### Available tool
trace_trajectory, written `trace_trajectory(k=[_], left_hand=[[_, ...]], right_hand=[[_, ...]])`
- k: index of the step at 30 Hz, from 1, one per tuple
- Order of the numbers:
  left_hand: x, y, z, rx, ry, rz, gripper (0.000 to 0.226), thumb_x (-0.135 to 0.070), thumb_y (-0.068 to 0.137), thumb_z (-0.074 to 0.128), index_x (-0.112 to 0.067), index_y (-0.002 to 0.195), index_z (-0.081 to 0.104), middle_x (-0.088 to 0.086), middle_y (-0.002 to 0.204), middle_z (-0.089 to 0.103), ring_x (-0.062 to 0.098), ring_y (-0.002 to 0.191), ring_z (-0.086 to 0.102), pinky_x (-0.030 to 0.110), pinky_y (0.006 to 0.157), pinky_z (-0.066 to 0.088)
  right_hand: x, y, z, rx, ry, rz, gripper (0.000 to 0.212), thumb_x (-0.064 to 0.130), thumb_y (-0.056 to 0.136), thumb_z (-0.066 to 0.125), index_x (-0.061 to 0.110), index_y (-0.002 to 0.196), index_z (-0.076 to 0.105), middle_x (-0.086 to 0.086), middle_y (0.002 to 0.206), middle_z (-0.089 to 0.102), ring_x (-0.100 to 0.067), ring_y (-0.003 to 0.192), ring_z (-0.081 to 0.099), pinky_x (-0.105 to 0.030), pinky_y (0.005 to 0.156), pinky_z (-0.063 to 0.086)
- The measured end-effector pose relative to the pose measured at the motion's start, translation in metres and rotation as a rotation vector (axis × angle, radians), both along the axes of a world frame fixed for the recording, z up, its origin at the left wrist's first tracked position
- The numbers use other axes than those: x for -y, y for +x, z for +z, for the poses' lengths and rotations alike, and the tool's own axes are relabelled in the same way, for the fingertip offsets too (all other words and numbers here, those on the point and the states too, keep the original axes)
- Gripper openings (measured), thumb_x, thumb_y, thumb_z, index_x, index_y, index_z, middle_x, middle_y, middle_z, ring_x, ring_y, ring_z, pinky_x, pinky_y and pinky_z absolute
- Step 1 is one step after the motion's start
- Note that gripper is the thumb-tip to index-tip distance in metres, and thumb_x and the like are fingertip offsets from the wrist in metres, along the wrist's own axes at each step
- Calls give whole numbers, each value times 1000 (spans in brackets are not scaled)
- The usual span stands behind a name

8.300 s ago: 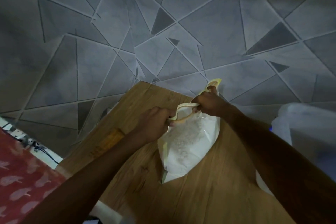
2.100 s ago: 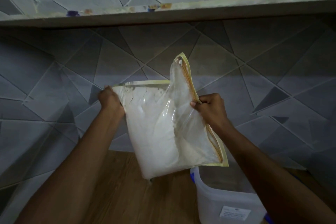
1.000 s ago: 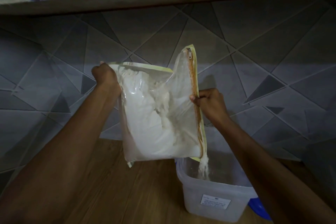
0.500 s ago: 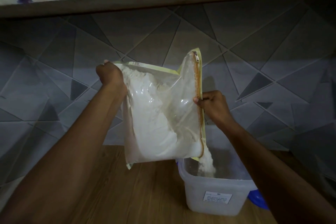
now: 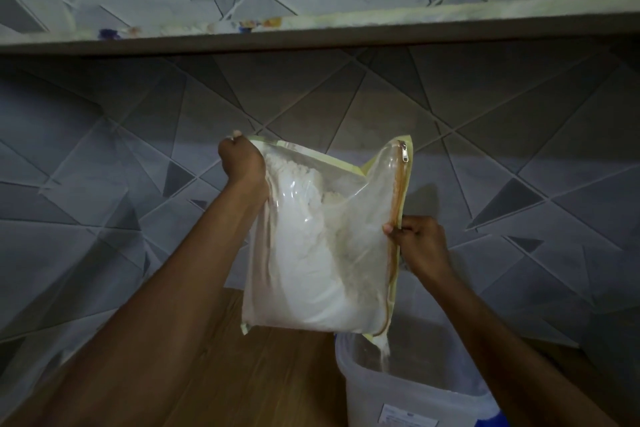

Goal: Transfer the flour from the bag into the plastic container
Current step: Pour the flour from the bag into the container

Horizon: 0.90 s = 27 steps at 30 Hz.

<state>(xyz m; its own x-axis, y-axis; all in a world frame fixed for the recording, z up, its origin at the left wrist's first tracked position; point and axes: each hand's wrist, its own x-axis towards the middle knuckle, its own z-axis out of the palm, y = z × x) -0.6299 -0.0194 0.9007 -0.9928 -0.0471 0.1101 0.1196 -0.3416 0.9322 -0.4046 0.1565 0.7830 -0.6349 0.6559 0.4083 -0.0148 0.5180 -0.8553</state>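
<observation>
The left hand [image 5: 242,166] is closed tight on the raised upper corner of the bag [image 5: 322,246], holding it high against the grey wall [image 5: 104,218] with its raised triangular pattern, below a pale shelf [image 5: 311,31]. The bag is clear, soft plastic edged in pale yellow, turned on its side so that its zip edge [image 5: 398,218] runs downward along the right; the film is wrinkled and dusted white inside. The flour [image 5: 311,270] is a fine white powder, lumped and slumped toward the lower part of the bag, and it looks as though most of it is yet to leave. At the bottom right corner a thin stream of flour [image 5: 383,350] falls from the opening into the plastic container [image 5: 398,399], a translucent, frosted tub with rounded corners and a small label on its front wall, standing on the wood-grain counter [image 5: 259,374]. How much has gathered inside I cannot tell through the cloudy wall. The right hand [image 5: 419,243] pinches the zip edge partway down, fingers closed on it, steadying the mouth above the tub. In my judgement the pour is at an early stage, with the bulk left to tip out.
</observation>
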Motion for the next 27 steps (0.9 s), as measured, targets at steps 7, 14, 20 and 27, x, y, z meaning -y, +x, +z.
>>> trace_trajectory(k=[7,14,20,27], left_hand=[[-1,19,2,-9,-6,50,42,-27,107,38,1,135,51,21,137,57,34,123,60,40,106,48],[-8,36,5,-8,-27,90,42,-25,109,36,-1,142,44,17,146,51,30,130,53,28,99,40],[-16,47,10,-30,-55,102,42,-26,110,34,0,141,44,17,147,49,30,131,52,30,102,41],[-25,53,12,-43,-68,94,41,-26,110,34,0,139,46,18,145,51,30,129,53,25,93,37]], right_hand=[[-8,6,-10,-4,-26,37,10,17,88,74,12,92,82,6,77,77,-10,72,74,-40,75,62],[-8,9,-20,-15,-17,17,12,19,88,74,9,85,80,-7,79,77,-25,77,74,-48,75,60],[-18,12,-28,-20,-55,21,10,18,88,74,12,89,81,0,81,78,-20,77,75,-45,77,62],[-20,15,-28,-11,-77,69,9,21,86,74,17,89,82,4,80,79,-17,77,75,-47,78,62]])
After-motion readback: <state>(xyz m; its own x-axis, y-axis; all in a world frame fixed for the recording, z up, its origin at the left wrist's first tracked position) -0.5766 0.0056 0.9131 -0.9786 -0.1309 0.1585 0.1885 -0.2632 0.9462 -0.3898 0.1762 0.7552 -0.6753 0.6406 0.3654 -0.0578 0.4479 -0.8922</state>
